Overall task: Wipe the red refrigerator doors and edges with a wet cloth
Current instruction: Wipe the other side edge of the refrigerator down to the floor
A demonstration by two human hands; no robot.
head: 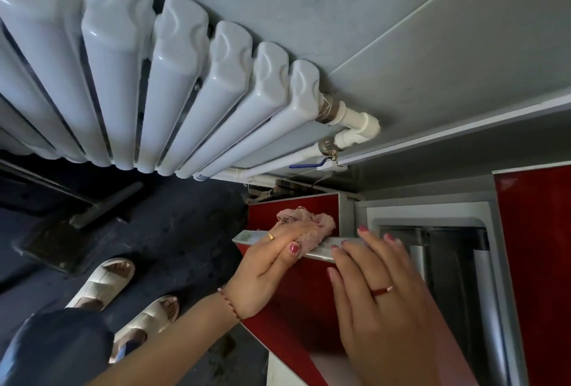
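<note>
Fridge door point(296, 293), open; cloth point(309, 225) on its top edge.
Left hand point(272, 268) grips cloth; right hand point(380, 293) flat, fingers straight, on the edge.

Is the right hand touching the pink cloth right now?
Apart. The head view shows the right hand resting on the grey door edge, with bare edge between its fingertips and the pink cloth, which the left hand presses.

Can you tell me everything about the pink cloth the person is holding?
The pink cloth is a fluffy, fuzzy-looking rag, pale pink, crumpled into a bunch. It lies over the grey top edge of the open red refrigerator door. The left hand holds it down, fingers on top and thumb on its near side. The right hand rests on the same edge beside it, not touching it. Whether it is wet cannot be seen.
</note>
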